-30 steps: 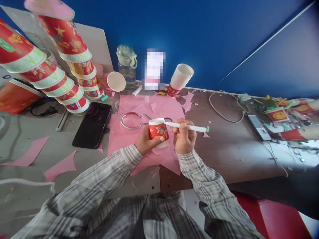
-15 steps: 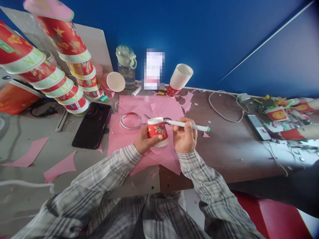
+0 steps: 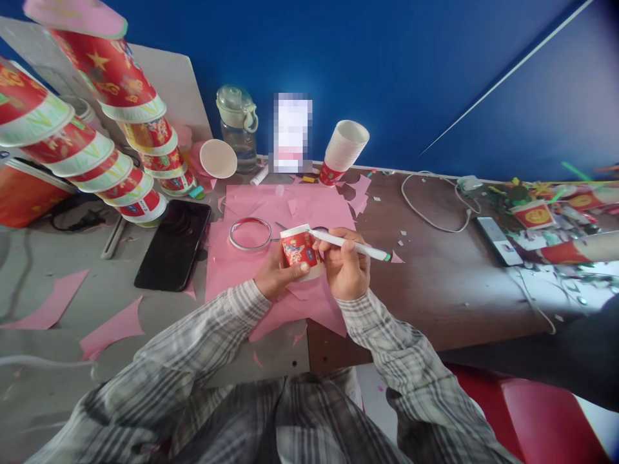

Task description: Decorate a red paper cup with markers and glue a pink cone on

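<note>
A red patterned paper cup (image 3: pixel 300 250) with a white rim is held upside down, slightly tilted, by my left hand (image 3: pixel 273 274). My right hand (image 3: pixel 345 267) is closed round a white marker (image 3: pixel 355 245) with a green end. The marker's tip is at the white band on top of the cup, on its right side. Beneath the hands lie pink paper sheets (image 3: pixel 232 277), with a roll of tape (image 3: pixel 250 234) to the left of the cup.
Tall stacks of red cups (image 3: pixel 106 77) stand at the left, near a black phone (image 3: pixel 173 245). Behind are a water bottle (image 3: pixel 238 125), a lying cup (image 3: pixel 218 158) and nested white cups (image 3: pixel 345 145). A cable (image 3: pixel 406 200), another phone (image 3: pixel 498 240) and craft scraps are on the right.
The marker's tip has moved left onto the cup's white band, and my right hand has come closer to the cup. The cup has turned, showing another part of its print. The view has shifted slightly.
</note>
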`<state>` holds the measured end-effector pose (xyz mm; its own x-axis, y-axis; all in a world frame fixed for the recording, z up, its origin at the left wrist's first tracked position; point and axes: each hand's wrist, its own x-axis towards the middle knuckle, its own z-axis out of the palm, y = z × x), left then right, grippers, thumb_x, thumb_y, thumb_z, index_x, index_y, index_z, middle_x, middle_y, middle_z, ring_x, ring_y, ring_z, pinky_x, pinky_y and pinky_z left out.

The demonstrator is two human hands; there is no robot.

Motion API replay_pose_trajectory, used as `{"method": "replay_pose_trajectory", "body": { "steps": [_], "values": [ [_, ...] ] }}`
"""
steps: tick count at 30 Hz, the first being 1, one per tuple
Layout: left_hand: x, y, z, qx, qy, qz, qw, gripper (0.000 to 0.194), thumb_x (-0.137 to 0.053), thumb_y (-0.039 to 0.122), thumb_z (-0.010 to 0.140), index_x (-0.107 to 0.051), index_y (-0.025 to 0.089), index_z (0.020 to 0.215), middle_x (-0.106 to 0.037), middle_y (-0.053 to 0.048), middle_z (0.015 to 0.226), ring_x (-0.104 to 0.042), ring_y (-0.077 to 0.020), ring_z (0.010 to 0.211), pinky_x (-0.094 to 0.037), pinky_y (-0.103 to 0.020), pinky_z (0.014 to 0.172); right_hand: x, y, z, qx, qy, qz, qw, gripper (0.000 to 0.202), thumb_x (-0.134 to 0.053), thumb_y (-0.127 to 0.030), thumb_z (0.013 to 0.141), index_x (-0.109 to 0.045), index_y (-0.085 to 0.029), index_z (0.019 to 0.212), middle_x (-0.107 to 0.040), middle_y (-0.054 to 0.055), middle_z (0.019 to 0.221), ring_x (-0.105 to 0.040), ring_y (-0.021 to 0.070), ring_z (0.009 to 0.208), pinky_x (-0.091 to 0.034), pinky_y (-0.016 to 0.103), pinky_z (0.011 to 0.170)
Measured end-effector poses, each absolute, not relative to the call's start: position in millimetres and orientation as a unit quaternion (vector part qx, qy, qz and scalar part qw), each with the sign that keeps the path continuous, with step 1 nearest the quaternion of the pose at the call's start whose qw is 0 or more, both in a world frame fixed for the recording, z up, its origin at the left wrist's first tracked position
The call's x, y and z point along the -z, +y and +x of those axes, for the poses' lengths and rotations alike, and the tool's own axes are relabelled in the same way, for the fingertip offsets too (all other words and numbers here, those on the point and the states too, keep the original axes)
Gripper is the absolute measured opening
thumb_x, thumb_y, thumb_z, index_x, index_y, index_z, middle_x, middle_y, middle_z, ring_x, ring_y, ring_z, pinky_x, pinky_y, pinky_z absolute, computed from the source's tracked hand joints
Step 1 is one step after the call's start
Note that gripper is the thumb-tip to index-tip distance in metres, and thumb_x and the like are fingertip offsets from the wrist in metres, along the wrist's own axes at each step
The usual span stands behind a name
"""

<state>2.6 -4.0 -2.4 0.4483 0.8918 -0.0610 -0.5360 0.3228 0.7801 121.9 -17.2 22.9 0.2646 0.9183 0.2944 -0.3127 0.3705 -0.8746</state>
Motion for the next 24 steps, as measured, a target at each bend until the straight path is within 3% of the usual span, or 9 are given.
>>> {"method": "replay_pose_trajectory", "body": {
  "steps": [8, 13, 18, 24],
  "values": [
    [-4, 0, 1, -0.453, 0.282, 0.318, 0.784, 0.057, -0.077, 0.034, 0.052, -0.054, 0.015, 0.1, -0.064, -0.003, 0.086, -0.059, -0.0288, 0.093, -0.045, -0.043, 0.083, -27, -12, 133, -0.356, -0.428, -0.389, 0.734, 0.021, -0.044, -0.037, 0.087, -0.057, -0.021, 0.087, -0.054, -0.002, 0.061, -0.056, 0.0159, 0.06, -0.052, 0.043, 0.073],
    [-6, 1, 0, -0.465, 0.277, 0.269, 0.797, 0.059, -0.078, 0.031, 0.05, -0.055, 0.014, 0.101, -0.065, -0.007, 0.093, -0.059, -0.0261, 0.092, -0.046, -0.04, 0.085, -27, -9, 136, -0.337, -0.419, -0.384, 0.751, 0.017, -0.045, -0.032, 0.087, -0.057, -0.02, 0.089, -0.054, -0.003, 0.061, -0.055, 0.0147, 0.06, -0.051, 0.04, 0.072],
    [-6, 1, -2, -0.447, 0.275, 0.245, 0.815, 0.06, -0.075, 0.029, 0.052, -0.053, 0.015, 0.106, -0.062, -0.012, 0.103, -0.056, -0.0297, 0.098, -0.05, -0.041, 0.079, -23, -13, 132, -0.338, -0.45, -0.391, 0.728, 0.019, -0.045, -0.035, 0.087, -0.057, -0.021, 0.091, -0.055, -0.002, 0.061, -0.056, 0.0157, 0.059, -0.051, 0.038, 0.068],
    [0, 1, -5, -0.423, 0.225, 0.279, 0.832, 0.05, -0.068, 0.031, 0.063, -0.051, 0.019, 0.108, -0.062, -0.009, 0.104, -0.058, -0.0276, 0.094, -0.049, -0.042, 0.081, -21, -26, 128, -0.271, -0.559, -0.429, 0.656, 0.026, -0.042, -0.04, 0.087, -0.056, -0.023, 0.1, -0.062, 0.002, 0.073, -0.062, 0.0207, 0.07, -0.053, 0.044, 0.072]
  ]
}}
